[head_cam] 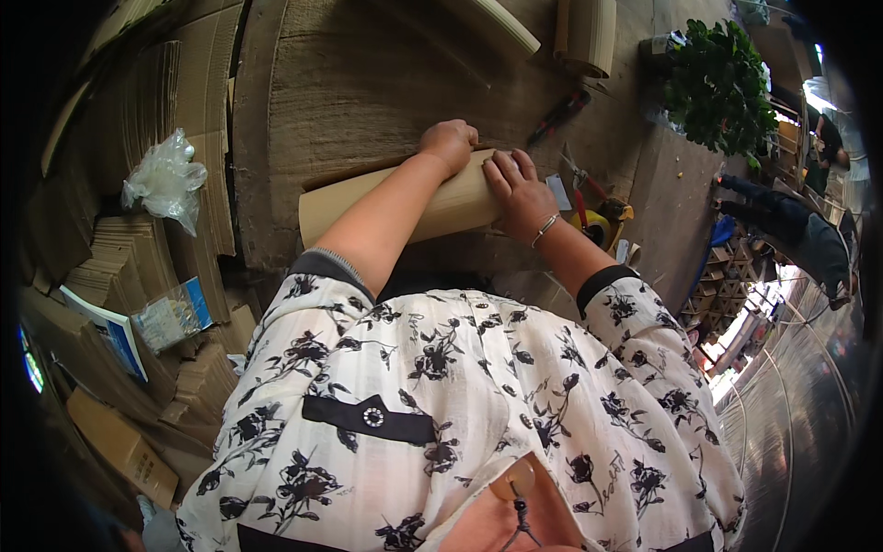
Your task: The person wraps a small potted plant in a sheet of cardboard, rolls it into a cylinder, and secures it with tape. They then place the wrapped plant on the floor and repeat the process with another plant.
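Observation:
A roll of tan corrugated cardboard (386, 196) lies slantwise on the wooden worktable (331, 90) before me, with a loose edge showing along its far side. My left hand (448, 146) is curled at that far edge, its fingertips partly hidden. Over the roll's right end my right hand (522, 196) is laid, fingers bent across its top. Just right of that hand are a small white card (559, 192), red-handled pruning shears (583, 179) and a yellow round tool, perhaps a tape dispenser (597, 228). A red-and-black hand tool (560, 116) rests farther back.
More corrugated rolls (586, 34) lie at the table's far side. A leafy green plant (721, 90) stands at the far right. Stacked flattened cardboard (131, 255), with a clear plastic bag (169, 179) on top, is on the left. Another person (793, 228) is at right.

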Available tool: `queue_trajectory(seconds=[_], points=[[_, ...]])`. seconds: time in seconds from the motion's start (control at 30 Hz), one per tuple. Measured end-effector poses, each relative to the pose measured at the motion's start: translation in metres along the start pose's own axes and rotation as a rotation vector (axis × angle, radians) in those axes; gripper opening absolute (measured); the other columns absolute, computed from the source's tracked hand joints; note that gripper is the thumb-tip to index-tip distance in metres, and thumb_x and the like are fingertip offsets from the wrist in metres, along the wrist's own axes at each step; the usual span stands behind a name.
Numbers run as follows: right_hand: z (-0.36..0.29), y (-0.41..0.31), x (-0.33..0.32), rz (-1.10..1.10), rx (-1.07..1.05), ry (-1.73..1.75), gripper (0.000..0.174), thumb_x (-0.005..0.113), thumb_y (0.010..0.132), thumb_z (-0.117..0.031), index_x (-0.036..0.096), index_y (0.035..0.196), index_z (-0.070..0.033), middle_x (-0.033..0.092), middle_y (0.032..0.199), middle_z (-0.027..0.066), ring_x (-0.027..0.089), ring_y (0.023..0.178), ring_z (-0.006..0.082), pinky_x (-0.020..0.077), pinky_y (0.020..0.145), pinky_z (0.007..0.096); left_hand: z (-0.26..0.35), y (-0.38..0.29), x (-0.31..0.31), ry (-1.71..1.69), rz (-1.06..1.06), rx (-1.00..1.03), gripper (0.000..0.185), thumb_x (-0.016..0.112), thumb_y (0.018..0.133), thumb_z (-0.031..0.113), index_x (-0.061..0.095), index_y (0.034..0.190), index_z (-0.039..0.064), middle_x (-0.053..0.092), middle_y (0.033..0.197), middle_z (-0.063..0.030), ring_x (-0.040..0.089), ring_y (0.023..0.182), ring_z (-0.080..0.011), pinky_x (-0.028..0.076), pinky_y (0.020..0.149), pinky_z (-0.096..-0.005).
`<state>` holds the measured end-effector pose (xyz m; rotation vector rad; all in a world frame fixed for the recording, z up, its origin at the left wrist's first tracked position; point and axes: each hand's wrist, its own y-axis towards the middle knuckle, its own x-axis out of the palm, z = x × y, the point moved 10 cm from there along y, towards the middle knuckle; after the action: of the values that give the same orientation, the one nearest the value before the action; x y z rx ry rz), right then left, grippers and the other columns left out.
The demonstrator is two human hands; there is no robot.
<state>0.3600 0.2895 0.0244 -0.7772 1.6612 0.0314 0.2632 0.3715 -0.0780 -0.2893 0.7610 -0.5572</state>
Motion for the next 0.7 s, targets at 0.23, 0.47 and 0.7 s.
queue_trajectory(seconds=[0.23, 0.47, 0.7], points=[[-0.001, -0.059, 0.003, 0.423, -0.114, -0.115, 0.077, 0.075, 0.069, -0.015, 0.049, 0.141, -0.013, 0.049, 0.148, 0.0144, 0.041, 0.138, 0.0488, 0.0539, 0.097, 0.0499, 0.051, -0.039, 0.007, 0.081, 0.164, 0.181, 0.015, 0.061, 0.088, 0.012, 0.075, 0.089, 0.017, 0.069, 0.099, -0.0044, 0.065, 0.100, -0.0288, 0.054, 0.085, -0.0415], [0.008, -0.100, 0.016, 0.606, -0.131, -0.129, 0.057, 0.063, 0.082, -0.012, 0.052, 0.137, -0.017, 0.048, 0.148, 0.0128, 0.041, 0.141, 0.0448, 0.0544, 0.095, 0.0492, 0.097, -0.076, 0.008, 0.201, 0.011, 0.143, 0.029, 0.071, 0.082, 0.024, 0.075, 0.109, 0.013, 0.065, 0.112, -0.0066, 0.059, 0.111, -0.0296, 0.050, 0.098, -0.0397], [0.033, -0.145, -0.002, 0.698, -0.123, 0.074, 0.046, 0.061, 0.086, -0.015, 0.058, 0.132, -0.017, 0.050, 0.145, 0.0100, 0.042, 0.141, 0.0399, 0.0465, 0.104, 0.0525, 0.150, -0.106, 0.030, 0.462, -0.064, 0.092, 0.080, 0.090, 0.063, 0.031, 0.060, 0.134, 0.015, 0.053, 0.130, -0.0080, 0.049, 0.125, -0.0330, 0.049, 0.104, -0.0436]])
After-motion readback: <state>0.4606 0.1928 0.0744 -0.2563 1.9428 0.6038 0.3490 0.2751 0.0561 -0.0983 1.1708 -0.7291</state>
